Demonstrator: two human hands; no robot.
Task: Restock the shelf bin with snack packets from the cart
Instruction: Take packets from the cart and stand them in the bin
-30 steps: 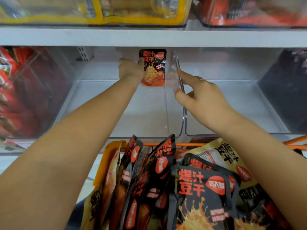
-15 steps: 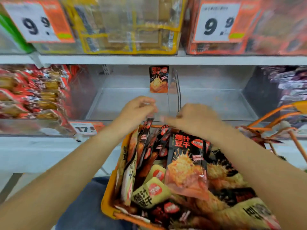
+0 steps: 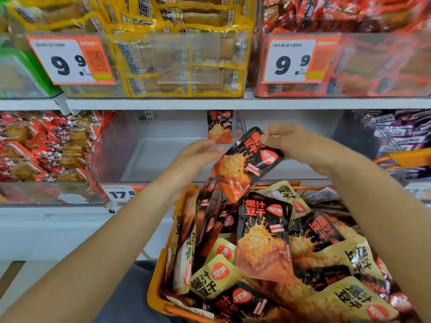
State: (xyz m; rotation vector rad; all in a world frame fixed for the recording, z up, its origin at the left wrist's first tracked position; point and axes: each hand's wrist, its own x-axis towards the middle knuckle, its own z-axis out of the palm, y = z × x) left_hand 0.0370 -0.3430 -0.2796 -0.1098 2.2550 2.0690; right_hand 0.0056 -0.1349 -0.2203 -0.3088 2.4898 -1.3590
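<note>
Since half a second ago both hands have risen out of the cart (image 3: 154, 283). The right hand (image 3: 285, 142) now grips the top edge of a packet (image 3: 245, 163) it has lifted clear, fingers curled over the edge. The packet hangs tilted in the air above the cart and in front of the bin (image 3: 163, 159), inside neither. The left hand (image 3: 194, 157) is relaxed, fingers loosely extended, fingertips at the packet's left edge; whether they touch it cannot be told. Earlier both hands were down among the cart's packets.

The held packet is a flat, glossy plastic pouch, black at the top and translucent orange below, with red print. One like packet (image 3: 219, 126) stands upright at the bin's back wall, as before.

The bin is clear rigid plastic with a smooth pale floor, on a white shelf (image 3: 210, 104). The cart is orange with a rounded rim, heaped with shiny pouches (image 3: 263, 238), some black-orange, some tan. A price tag (image 3: 122, 193) reading 17 hangs at the bin's lower left front. The neighbouring bins hold crinkled red, yellow and purple wrappers.
</note>
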